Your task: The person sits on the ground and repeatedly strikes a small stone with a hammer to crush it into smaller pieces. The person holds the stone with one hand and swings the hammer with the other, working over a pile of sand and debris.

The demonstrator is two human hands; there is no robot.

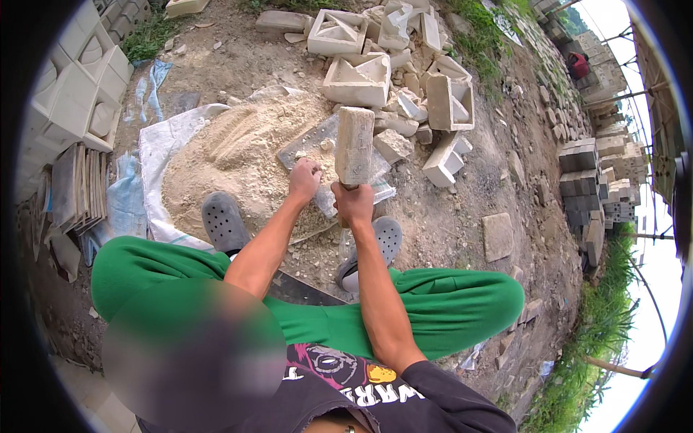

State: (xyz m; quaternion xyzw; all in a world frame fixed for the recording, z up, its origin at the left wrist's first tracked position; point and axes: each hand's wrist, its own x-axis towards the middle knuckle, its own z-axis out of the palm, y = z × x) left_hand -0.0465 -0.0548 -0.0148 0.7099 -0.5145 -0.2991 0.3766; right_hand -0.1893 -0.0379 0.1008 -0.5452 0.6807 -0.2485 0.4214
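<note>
My right hand is wrapped round the handle of a mallet, whose blocky, dust-coated head stands up just beyond my fist. Close on its left, my left hand is low over a flat grey slab, its fingers curled together. Whatever those fingers hold, if anything, is hidden. Small pale chunks and crumbs lie on the slab beside it. To the left, a heap of sandy crushed material covers a white sack spread on the ground.
Broken pale block moulds are piled ahead. Whole white blocks stand stacked at left, above leaning thin panels. A square slab lies at right. Grey blocks are stacked farther right. My grey clogs flank the work spot.
</note>
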